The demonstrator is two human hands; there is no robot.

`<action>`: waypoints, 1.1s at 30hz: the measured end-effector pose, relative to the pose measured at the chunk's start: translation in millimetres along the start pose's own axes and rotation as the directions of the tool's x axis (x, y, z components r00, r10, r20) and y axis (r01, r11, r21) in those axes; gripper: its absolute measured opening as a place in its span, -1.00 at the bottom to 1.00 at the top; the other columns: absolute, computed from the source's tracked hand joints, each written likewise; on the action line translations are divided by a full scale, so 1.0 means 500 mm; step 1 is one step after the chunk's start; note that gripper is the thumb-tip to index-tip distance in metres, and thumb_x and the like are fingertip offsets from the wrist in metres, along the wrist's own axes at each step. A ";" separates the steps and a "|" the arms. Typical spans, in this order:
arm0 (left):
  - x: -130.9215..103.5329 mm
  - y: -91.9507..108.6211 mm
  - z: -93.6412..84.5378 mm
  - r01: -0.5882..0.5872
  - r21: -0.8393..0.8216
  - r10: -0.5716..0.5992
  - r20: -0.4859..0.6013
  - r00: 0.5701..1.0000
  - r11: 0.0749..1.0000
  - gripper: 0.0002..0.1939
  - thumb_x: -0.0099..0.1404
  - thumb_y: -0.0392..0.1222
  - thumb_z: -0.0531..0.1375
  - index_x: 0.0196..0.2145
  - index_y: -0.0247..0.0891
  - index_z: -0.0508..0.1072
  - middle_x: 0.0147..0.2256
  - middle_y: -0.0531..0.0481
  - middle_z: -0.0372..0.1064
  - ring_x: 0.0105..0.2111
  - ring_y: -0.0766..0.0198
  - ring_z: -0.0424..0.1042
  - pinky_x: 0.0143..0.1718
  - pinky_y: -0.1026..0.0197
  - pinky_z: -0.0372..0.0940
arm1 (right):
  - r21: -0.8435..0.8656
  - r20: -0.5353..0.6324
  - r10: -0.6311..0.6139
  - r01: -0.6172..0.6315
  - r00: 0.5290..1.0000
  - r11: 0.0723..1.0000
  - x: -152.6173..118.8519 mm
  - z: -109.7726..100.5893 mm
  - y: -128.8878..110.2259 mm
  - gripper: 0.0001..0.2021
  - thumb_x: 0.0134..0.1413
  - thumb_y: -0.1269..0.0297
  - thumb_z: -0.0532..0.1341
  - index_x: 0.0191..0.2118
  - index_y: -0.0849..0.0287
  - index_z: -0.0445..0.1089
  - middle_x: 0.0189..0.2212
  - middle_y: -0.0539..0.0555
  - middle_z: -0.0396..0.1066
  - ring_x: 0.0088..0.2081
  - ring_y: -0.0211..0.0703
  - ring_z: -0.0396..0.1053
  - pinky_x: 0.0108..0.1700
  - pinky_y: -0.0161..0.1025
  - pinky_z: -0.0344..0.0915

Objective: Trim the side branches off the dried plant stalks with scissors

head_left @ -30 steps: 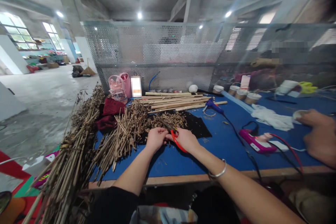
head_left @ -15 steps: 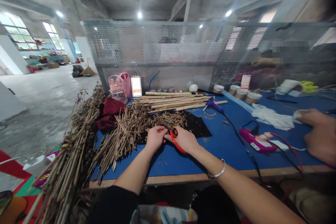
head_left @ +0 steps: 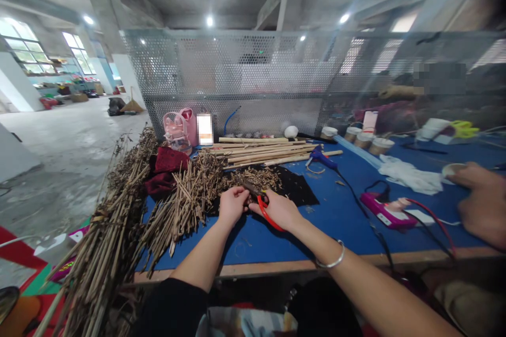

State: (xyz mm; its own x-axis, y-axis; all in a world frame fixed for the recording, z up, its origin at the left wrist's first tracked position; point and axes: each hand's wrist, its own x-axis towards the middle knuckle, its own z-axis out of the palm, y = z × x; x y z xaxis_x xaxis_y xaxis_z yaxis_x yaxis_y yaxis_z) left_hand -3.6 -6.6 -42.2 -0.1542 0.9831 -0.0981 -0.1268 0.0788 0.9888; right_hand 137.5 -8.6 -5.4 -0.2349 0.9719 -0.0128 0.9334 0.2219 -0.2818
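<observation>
My right hand [head_left: 281,209] is wrapped round a pair of scissors [head_left: 270,215] with red handles, their dark blades pointing up and left. Close by, my left hand [head_left: 233,204] pinches something small near the blades; it is too small to name, perhaps a bit of dried stem. Behind both hands a heap of small dried plant pieces [head_left: 259,178] lies on a black sheet [head_left: 303,189]. To the left rests a bundle of dried stalks [head_left: 185,197] with seed heads, partly on the blue tabletop [head_left: 253,245].
A taller bundle of dried stalks [head_left: 105,226] leans at the table's left edge. Pale sticks [head_left: 272,154] and a blue glue gun [head_left: 322,157] lie behind. At right are a purple power strip [head_left: 389,213], white gloves [head_left: 411,174] and another person's hand [head_left: 484,202].
My hands have shifted very slightly, the left one a little up and left. The scissors stay in my right hand. The other person's hand at right has barely moved.
</observation>
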 end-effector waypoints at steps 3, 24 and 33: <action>0.001 -0.001 -0.001 -0.020 0.010 0.020 0.024 1.000 1.000 -0.81 0.04 -0.14 0.22 -0.48 -0.37 0.43 -0.65 0.06 0.30 -0.72 0.50 0.19 -0.73 0.45 0.15 | 0.010 -0.013 -0.030 0.030 0.999 0.999 -0.003 -0.002 -0.006 -0.45 -0.13 -0.27 0.03 -0.29 0.17 0.27 -0.31 0.15 0.43 -0.26 -0.01 0.40 -0.36 -0.27 0.19; -0.010 0.022 0.004 0.020 -0.039 -0.023 -0.085 0.996 0.999 -0.78 0.22 -0.05 0.05 -0.27 -0.25 0.22 -0.53 0.11 0.29 -0.69 0.50 0.28 -0.72 0.47 0.17 | 0.044 -0.084 0.001 0.002 0.996 0.999 0.011 0.005 0.007 -0.48 -0.11 -0.27 0.01 -0.39 0.15 0.31 -0.41 0.11 0.45 -0.35 -0.07 0.41 -0.46 -0.33 0.08; -0.003 0.015 0.002 -0.077 -0.074 0.072 -0.065 0.995 0.994 -0.78 0.24 -0.18 0.03 -0.17 -0.33 0.26 -0.63 0.18 0.18 -0.74 0.52 0.16 -0.77 0.48 0.05 | 0.106 -0.072 0.020 -0.012 0.997 0.994 0.011 0.004 0.004 -0.56 -0.05 -0.17 0.04 -0.37 0.14 0.31 -0.41 0.08 0.44 -0.35 -0.10 0.39 -0.44 -0.34 0.09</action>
State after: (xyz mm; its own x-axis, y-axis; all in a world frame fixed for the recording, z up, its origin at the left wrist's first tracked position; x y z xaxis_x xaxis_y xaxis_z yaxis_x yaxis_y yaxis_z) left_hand -3.5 -7.1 -34.7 -0.2264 0.9735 -0.0336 -0.1869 -0.0095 0.9823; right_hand 137.6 -3.0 -7.9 -0.1961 0.9793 0.0505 0.9024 0.2004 -0.3815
